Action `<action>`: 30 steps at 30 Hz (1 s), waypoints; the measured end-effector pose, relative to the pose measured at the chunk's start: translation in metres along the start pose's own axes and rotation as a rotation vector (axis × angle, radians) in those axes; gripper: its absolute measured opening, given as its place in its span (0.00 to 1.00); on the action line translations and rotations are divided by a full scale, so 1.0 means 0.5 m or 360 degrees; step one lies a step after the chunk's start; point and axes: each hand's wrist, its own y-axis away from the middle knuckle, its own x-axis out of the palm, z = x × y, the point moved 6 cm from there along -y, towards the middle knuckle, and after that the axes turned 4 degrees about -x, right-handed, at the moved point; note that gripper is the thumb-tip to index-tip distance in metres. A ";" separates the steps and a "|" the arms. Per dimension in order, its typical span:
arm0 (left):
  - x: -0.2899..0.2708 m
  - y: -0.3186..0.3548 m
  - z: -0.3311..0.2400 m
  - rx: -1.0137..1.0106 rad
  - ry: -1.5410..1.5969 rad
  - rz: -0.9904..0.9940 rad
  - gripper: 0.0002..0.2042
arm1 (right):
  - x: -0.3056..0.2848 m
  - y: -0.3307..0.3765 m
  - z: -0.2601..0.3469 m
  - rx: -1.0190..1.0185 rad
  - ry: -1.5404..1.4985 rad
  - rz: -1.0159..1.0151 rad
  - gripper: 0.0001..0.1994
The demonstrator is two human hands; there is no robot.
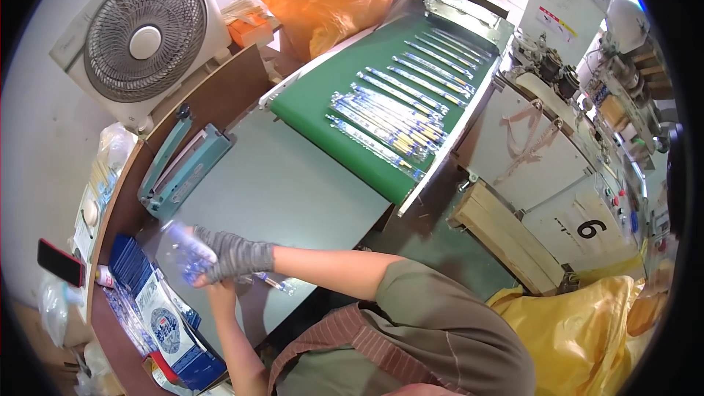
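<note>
Crosswise, the right hand (pixel 218 251) clasps a packet (pixel 186 258) beside the left hand (pixel 207 281), whose grip I cannot tell

"How are the arms?"
"The right forearm (pixel 326 270) stretches leftward, gray knit (pixel 248 255) around its wrist; the bare left forearm (pixel 238 345) rises from the lower edge."
"And the hands?"
"Right hand (pixel 217 249) and left hand (pixel 210 279) sit close together (fingers too blurred and hidden to read)."
</note>
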 end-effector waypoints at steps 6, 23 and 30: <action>0.068 0.003 -0.155 -0.0347 0.0443 -0.0160 0.31 | -0.098 0.042 -0.124 0.0650 0.0162 -0.0568 0.37; 0.227 0.165 -0.266 -0.0916 0.1172 -0.0208 0.30 | -0.092 0.267 -0.031 0.1037 0.0054 -0.0214 0.28; 0.115 0.016 -0.488 0.0642 0.0249 -0.0723 0.55 | -0.194 0.063 0.232 0.0059 -0.0390 -0.0367 0.45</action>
